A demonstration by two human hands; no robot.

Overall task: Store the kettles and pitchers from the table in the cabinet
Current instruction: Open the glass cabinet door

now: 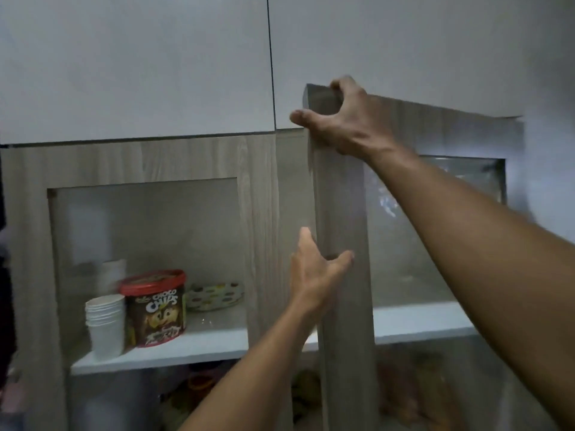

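— What is being gripped at the cabinet (pixel 264 169)?

— The right-hand door (pixel 340 213), a wood-grain frame with a glass pane, is seen standing ajar, its free edge swung out toward the camera. Its top corner is clasped by the right hand (pixel 339 119): the fingers are curled over the upper edge and the thumb is stretched out to the left of that edge.

— And the left hand (pixel 314 272)?

— It is laid flat and spread against the same door's free edge, lower down, with the thumb pressed on the front face and the fingers pointing upward. Nothing is enclosed by it.

— What is seen to the left of the door?

— A second door (pixel 149 163) is kept closed. Through its glass a white shelf (pixel 186 346) is shown, on which a stack of white paper cups (pixel 105 325) is set furthest from the open door, a red-lidded "Choco Chips" tub (pixel 155 309) just beside the cups, and a dotted plate (pixel 214 295) behind and nearer the open door.

— Where are the kettles and pitchers?

— None can be made out; neither they nor the table are caught in view. Blurred items are glimpsed below the shelf, but they cannot be identified.

— And above the door?

— Plain white upper panels (pixel 133 66) are seen.
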